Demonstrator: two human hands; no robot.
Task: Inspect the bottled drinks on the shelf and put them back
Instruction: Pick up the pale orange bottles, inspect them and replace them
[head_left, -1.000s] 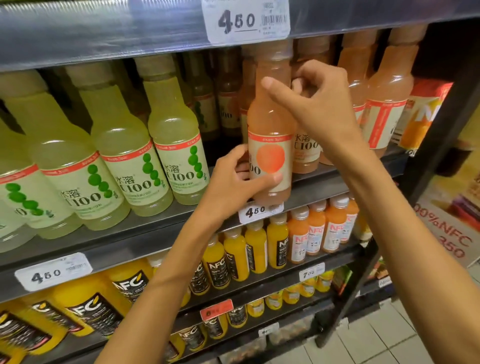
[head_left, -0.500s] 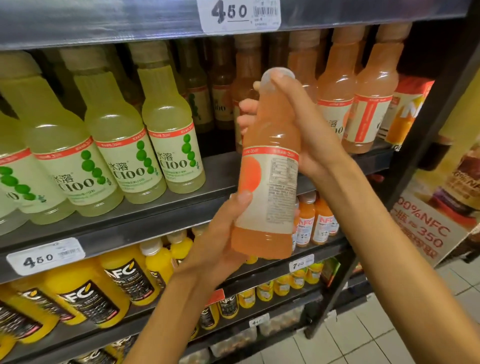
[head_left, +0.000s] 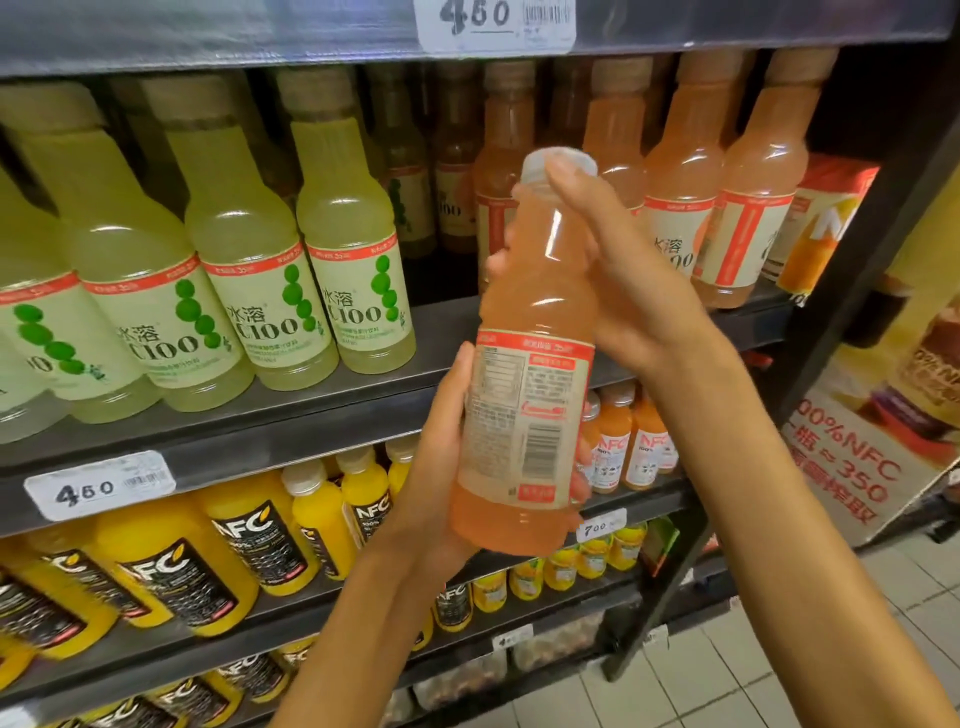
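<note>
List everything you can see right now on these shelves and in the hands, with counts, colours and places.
Held bottle: one, orange-pink drink, white cap, back label and barcode facing the camera, in front of the shelf.
Green bottles: at least five in front, pale yellow-green, left of the same shelf.
Orange-pink bottles: several, right of that shelf, behind the held one.
Carton: one, red and orange, far right of that shelf.
Yellow juice bottles: many, black labels, the shelf below.
Small orange bottles: a few, lower shelf, right.
Price tags: white, on the shelf edges.
Poster: yellow, far right.
Left hand: grips the bottle's lower body.
Right hand: holds its neck and cap.
</note>
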